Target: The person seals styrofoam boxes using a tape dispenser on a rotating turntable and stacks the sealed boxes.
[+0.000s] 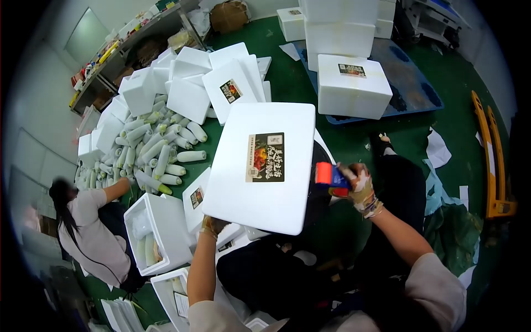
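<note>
A white foam box lid [232, 166] with a dark printed label [265, 157] is raised in front of me, its face toward the camera. My left hand [213, 226], in a stained glove, grips its lower left corner; most of the fingers are hidden behind the lid. My right hand [362, 191], also gloved, is wrapped round a red and blue tape dispenser [331, 176] at the lid's right edge. I cannot tell whether the dispenser touches the lid. Beneath the lid, part of a dark round surface [318, 193] shows.
A heap of pale, long wrapped vegetables [149, 146] lies left, beside piled foam lids [188, 99]. Another person [94, 238] crouches there near an open foam box [182, 221]. Foam boxes [354, 91] stand on a blue pallet [409, 77]; a yellow pallet jack [492, 160] is at right.
</note>
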`<action>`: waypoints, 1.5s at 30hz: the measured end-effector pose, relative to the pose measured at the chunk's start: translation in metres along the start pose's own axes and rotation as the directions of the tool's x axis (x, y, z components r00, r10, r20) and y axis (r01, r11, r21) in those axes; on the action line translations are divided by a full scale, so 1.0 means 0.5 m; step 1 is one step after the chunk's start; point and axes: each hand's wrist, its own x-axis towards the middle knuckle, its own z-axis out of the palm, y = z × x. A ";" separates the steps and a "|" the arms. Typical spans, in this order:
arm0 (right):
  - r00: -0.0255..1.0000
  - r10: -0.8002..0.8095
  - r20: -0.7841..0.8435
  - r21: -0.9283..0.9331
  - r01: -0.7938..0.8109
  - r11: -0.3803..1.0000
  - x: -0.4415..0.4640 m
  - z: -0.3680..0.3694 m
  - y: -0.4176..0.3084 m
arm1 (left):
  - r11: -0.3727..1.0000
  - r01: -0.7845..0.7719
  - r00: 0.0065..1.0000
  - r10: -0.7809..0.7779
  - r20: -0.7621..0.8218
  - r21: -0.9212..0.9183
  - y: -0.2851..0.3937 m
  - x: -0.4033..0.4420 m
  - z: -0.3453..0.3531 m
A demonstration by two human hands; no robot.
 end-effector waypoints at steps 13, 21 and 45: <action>0.982 -0.190 0.007 -0.174 0.188 0.967 0.095 -0.063 -0.027 | 0.994 0.097 0.992 -0.100 -0.072 -0.043 -0.024 -0.010 0.015; 0.985 -0.175 0.004 0.048 0.174 0.983 0.142 -0.026 0.057 | 0.986 0.145 0.983 -0.135 -0.122 0.086 -0.030 -0.088 0.084; 0.763 -0.140 0.631 0.239 -0.019 0.971 0.463 -0.042 0.228 | -0.698 -0.679 0.632 -0.399 0.665 0.226 0.127 -0.056 0.901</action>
